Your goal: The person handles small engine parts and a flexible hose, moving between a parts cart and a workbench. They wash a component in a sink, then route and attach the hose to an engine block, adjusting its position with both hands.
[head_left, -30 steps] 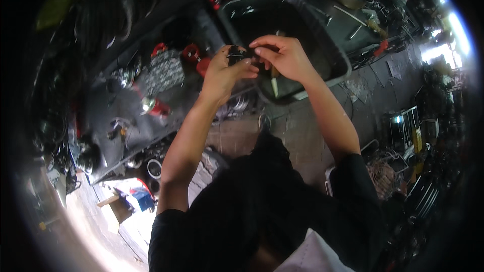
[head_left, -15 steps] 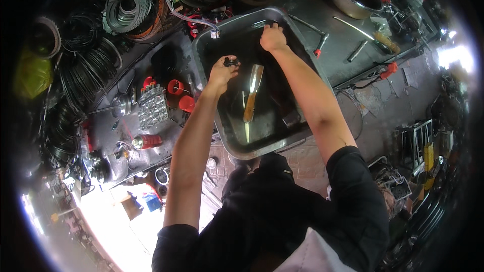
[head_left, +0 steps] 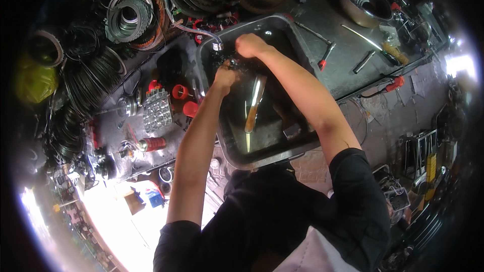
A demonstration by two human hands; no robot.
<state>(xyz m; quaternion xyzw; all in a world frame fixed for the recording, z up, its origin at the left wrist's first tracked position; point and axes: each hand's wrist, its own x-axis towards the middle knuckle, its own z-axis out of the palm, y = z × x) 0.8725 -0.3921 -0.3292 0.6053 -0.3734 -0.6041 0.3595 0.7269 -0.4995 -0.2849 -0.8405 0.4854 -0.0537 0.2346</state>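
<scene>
Hands first: we've got both of them down in the big dark metal tray (head_left: 302, 143) that sits on the cluttered workshop surface (head_left: 343, 65). Left hand (head_left: 224, 76) has its grip closed tight round a small dark part (head_left: 228, 63), right by the tray's far left corner. Right hand (head_left: 250, 45) is just beside it, near the far wall of the tray, fingers curled under; we honestly can't tell if that grip is holding anything. The part itself is too small and dark for us to make out.

Lying in the tray nearer us is a wooden-handled brush (head_left: 253, 106), apart from both hands, and a small grey block (head_left: 292, 131).

As for packaging stuff: three red caps (head_left: 180, 92) sit left of the tray, next to a shiny gridded metal block (head_left: 157, 110), a red can (head_left: 151, 144) lies further left, and a blue box (head_left: 155, 198) is down on the bright floor. A yellow bag (head_left: 33, 78) hangs off at the far left.
</scene>
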